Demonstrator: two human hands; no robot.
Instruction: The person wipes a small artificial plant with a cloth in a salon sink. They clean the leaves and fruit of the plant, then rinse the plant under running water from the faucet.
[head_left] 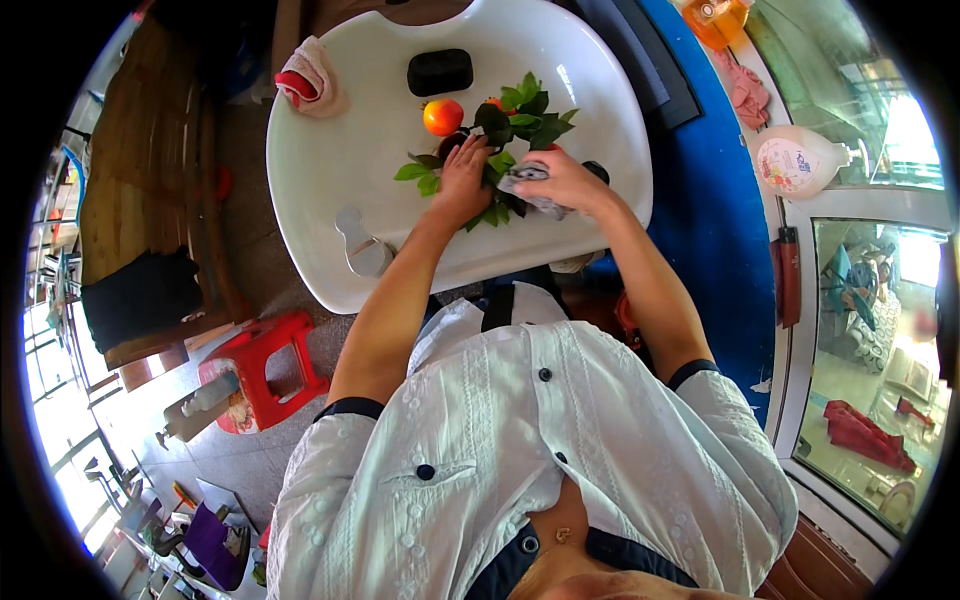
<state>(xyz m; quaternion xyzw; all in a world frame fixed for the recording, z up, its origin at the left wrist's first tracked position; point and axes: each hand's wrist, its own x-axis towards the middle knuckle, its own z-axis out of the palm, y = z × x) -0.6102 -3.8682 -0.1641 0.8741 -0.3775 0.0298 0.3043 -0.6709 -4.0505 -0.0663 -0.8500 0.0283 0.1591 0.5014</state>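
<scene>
The left hand [462,180] lies flat, fingers spread and open, pressing the leafy sprig [505,135] down against the basin [330,150]. The right hand [565,180] is closed around a grey cloth [530,190], which touches the leaves at the sprig's near side. For a clean wipe, judged from this pose: keep the left palm steady on the stem end, draw the cloth outward along each leaf, and use light pressure, since the leaves would tear easily. An orange fruit [443,117] sits on the basin floor just left of the sprig and could roll if nudged. Beyond the sprig lies a black block [440,71]; far left of it, on the rim, a pink-and-red rag [305,80]. Right of the sprig, past the basin, a pump bottle [800,160] lies on the blue counter [700,200].
</scene>
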